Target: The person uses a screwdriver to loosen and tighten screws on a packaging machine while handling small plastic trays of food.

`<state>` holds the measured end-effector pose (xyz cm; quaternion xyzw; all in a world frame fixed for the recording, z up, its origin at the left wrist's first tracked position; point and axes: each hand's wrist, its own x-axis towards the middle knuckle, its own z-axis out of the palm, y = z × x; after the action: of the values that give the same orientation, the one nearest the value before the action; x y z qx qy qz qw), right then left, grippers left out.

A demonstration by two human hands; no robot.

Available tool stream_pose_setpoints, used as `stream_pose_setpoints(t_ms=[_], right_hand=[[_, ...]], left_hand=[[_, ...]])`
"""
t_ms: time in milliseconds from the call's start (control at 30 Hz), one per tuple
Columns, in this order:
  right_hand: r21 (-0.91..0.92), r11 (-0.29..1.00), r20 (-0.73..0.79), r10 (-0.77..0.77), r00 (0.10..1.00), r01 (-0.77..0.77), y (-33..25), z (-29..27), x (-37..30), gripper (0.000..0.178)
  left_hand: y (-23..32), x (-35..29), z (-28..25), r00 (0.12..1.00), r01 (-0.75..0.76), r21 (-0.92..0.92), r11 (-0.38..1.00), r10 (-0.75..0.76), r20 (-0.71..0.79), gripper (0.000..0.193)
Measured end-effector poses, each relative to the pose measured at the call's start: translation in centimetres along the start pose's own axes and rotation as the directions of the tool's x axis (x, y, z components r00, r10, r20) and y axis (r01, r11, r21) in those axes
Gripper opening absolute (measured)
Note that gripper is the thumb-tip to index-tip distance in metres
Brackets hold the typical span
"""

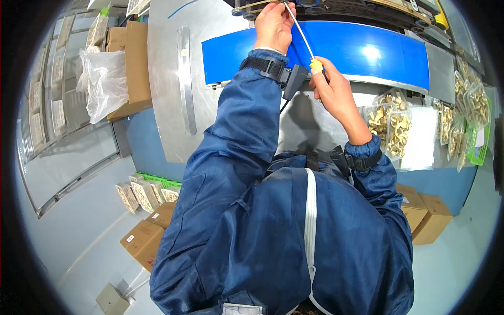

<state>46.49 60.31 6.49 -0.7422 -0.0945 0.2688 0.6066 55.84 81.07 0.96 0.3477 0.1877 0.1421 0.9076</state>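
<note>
My right hand [336, 95] is wrapped round the yellow handle of a screwdriver [300, 30], whose thin metal shaft slants up and to the left. The shaft's tip reaches the machine's mechanism [255, 8] at the top edge of the view. Right beside that tip is my left hand [274, 27], its fingers drawn together against the mechanism; what they pinch is hidden. Below both hands lies a bright blue belt or panel [367, 48] set along the machine's front.
Packs of sliced dried mushrooms [398, 127] sit at the right, near a green basket [479, 147]. A steel table [167, 79] spans the left, with an open carton [137, 68] holding plastic bags [105, 79] beyond it. Cardboard boxes [144, 241] stand on the floor.
</note>
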Motion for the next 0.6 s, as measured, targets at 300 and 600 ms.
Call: stream_pose_setpoints(t_ms=[300,600], right_hand=[[-0.045,0.999,0.002,0.027,1.000,-0.027,-0.5,-0.6,0.1,0.041],[-0.093,0.995,0.000,0.042,0.999,-0.042,0.1,-0.6,0.1,0.040]], left_hand=[[-1.9,-1.3,1.6,0.902,-0.397,0.228,0.889,0.424,-0.081,0.011],[-2.7,-1.5,1.2,0.784,-0.525,0.486,0.699,0.619,-0.044,0.009]])
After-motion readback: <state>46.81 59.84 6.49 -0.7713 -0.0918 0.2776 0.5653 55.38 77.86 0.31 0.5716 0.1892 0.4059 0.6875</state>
